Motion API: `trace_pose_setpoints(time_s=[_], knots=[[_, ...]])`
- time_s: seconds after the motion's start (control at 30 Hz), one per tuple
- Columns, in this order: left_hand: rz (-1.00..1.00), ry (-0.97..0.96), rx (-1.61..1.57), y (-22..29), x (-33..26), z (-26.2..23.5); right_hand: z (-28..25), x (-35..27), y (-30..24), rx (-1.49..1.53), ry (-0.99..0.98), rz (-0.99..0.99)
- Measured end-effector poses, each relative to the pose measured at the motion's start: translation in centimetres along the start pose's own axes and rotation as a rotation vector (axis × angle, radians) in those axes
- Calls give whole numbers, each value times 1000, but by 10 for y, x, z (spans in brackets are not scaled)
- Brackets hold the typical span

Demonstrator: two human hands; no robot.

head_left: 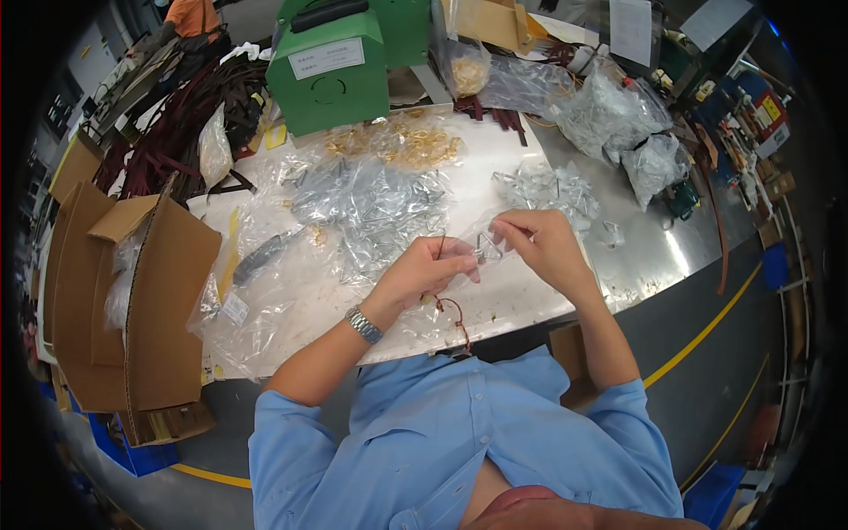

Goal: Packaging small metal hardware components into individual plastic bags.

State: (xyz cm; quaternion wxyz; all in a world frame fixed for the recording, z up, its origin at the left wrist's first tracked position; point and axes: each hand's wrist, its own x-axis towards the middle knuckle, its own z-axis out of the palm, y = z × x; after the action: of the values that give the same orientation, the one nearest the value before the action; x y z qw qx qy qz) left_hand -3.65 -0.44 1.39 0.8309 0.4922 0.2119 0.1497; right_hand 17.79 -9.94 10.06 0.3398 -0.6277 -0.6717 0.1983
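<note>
My left hand [426, 269] is closed around a thin dark red cord [457, 315] that loops down toward my chest. My right hand [541, 243] pinches a small silver triangular wire ring [487, 248] between thumb and fingers, right next to the left hand's fingertips. Both hands meet over the near edge of the white table [495, 305]. A silver watch [363, 324] sits on my left wrist. Behind the hands lies a heap of silver triangular rings in clear bags [375, 208].
Gold-coloured rings [402, 141] lie in clear plastic in front of a green machine [329, 66]. More bagged silver rings [552, 187] sit at the right. Open cardboard boxes [150, 300] stand at the left. Dark straps [177, 132] pile at far left. A person in orange [193, 19] stands far off.
</note>
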Motion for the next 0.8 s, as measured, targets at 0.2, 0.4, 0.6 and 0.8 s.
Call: trace_pose_setpoints(time_s=[0.2, 0.4, 0.6, 0.8], knots=[[23, -11, -15, 5, -1, 2, 21, -5, 24, 527, 245, 186], [87, 54, 134, 6, -2, 0, 82, -30, 29, 1040, 161, 375], [300, 127, 316, 9, 0, 1, 53, -21, 30, 1214, 277, 429], [189, 225, 153, 23, -11, 7, 63, -26, 24, 1253, 253, 476]])
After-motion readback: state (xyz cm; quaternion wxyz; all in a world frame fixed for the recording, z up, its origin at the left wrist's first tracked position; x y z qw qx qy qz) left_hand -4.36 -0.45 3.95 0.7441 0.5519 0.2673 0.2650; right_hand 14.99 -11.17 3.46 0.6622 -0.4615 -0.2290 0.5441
